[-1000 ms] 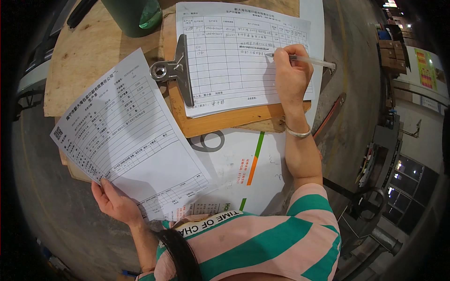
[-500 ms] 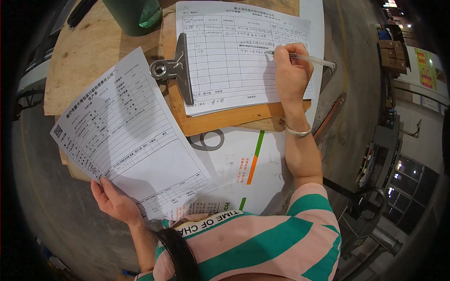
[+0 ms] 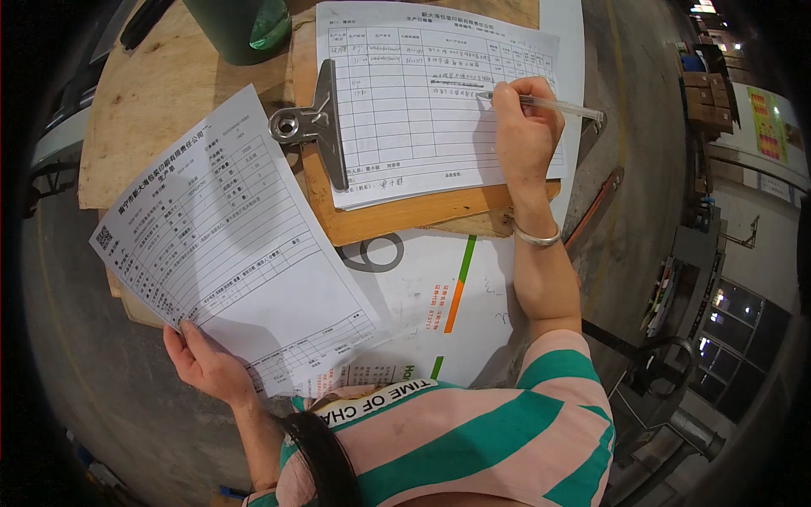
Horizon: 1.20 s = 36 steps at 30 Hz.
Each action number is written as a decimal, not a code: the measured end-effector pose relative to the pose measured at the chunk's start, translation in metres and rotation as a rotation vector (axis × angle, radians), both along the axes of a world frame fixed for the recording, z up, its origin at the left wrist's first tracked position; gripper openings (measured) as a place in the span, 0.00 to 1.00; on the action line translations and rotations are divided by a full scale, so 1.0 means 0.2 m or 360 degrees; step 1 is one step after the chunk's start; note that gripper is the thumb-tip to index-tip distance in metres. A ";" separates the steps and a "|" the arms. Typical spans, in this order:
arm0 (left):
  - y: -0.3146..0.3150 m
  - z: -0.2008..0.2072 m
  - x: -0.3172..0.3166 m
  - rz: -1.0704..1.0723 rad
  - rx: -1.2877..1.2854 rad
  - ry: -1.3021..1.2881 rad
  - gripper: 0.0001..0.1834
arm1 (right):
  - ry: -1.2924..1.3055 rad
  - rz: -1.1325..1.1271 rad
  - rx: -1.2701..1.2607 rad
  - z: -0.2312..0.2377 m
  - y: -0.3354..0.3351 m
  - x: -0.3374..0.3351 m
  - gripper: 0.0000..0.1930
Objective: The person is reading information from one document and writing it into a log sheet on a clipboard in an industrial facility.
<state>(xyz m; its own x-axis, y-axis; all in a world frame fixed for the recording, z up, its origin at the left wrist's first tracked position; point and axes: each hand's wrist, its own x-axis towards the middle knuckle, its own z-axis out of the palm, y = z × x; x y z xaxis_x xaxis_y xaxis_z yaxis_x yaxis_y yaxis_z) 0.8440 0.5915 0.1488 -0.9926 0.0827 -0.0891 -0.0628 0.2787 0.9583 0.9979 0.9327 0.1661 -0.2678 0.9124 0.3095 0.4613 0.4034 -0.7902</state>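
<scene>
In the head view, I find almost nothing moved; only the slim transparent plastic pen (image 3: 568, 108) shifted slightly, so the writing seems little advanced. Near one o'clock, the right hand (image 3: 529, 133) pinches it over the white ruled paper form (image 3: 414, 139), partly handwritten, one line struck out, on the orange-brown wooden clipboard (image 3: 397, 223) at twelve. At eight, the left hand (image 3: 211, 368) pinches the white printed paper sheet (image 3: 232, 245) by its edge.

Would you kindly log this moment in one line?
left hand: holds printed sheet | right hand: holds pen, tip at form | form: clipped to clipboard | green container: on table
</scene>
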 end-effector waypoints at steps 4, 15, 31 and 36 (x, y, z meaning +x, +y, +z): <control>0.01 0.01 0.00 -0.0023 0.0017 0.0002 0.16 | 0.0055 -0.0022 -0.0046 -0.01 0.01 0.01 0.05; 0.02 0.02 0.00 -0.0002 0.0054 0.0005 0.13 | 0.0037 0.0000 -0.0050 0.01 -0.01 0.00 0.05; 0.04 0.01 -0.01 0.0029 0.0061 0.0003 0.13 | 0.0028 0.0002 0.0018 0.02 -0.01 -0.01 0.05; 0.02 0.06 0.02 0.0032 0.0083 -0.0006 0.11 | 0.0513 -0.0006 -0.0154 -0.08 0.02 0.02 0.04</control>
